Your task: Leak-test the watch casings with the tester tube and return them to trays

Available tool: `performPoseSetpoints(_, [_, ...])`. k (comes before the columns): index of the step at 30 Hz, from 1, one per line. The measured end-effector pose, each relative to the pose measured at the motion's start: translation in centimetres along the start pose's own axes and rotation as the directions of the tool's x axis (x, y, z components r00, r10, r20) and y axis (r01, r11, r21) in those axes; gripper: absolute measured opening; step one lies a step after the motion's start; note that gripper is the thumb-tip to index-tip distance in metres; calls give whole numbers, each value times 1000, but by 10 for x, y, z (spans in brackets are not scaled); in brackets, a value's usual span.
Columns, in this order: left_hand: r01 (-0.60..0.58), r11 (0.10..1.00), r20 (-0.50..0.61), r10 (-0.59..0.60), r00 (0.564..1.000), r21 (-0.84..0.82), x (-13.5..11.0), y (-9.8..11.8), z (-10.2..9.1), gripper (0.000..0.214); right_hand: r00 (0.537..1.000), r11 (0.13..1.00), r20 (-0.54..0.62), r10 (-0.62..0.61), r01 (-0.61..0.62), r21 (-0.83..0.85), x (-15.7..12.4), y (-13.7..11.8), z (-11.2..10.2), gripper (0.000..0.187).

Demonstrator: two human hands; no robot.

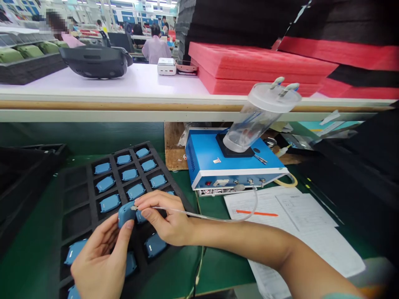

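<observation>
Pinched between the thumb and fingers of my left hand (104,257) is a small blue plastic housing (125,214), held up over the foam tray. My right hand (166,216) is closed on the metal-looking end of a thin clear tube (199,215), whose tip touches or nearly touches the side of the housing. From there the tube runs over my right forearm to the front of a blue machine (237,166). Beneath my hands lies a black foam tray (77,222) with several similar blue housings in its pockets; my hands hide part of it.
On the machine stands a tilted clear cylinder (254,124), with tweezers (261,159) beside it. Printed papers (299,224) and an orange stick (257,213) lie to the right. A white shelf (143,87) above carries red foam (255,66) and a dark headset-like device (95,61). People sit far behind.
</observation>
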State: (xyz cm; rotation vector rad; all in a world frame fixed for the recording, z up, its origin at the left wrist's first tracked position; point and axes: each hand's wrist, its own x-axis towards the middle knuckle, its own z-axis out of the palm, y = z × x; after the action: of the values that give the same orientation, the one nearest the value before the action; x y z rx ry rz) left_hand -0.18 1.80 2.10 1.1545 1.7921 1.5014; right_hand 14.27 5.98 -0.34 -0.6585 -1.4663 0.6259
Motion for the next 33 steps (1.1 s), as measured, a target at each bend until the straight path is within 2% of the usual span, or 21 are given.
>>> performPoseSetpoints(7, [9,1000,5,-9,1000,-14,0,-1,0,42,999,999,-9,-31,31,24,1,0,0,12])
performPoseSetpoints(11, [-7,999,31,9,999,-37,1,-2,0,38,1000,1000,24,7,-7,-27,0,-1,-1,12])
performPoseSetpoints(16, [-30,995,77,38,996,-95,0,-2,-1,32,1000,1000,9,13,-14,13,-3,-4,-2,11])
performPoseSetpoints(26, [10,990,140,9,990,-138,-5,0,-4,24,997,997,32,70,-70,13,-13,-5,-2,15])
performPoseSetpoints(33, [7,994,106,5,994,-110,-2,-2,-4,32,999,999,0,43,-43,-9,-7,-5,0,12])
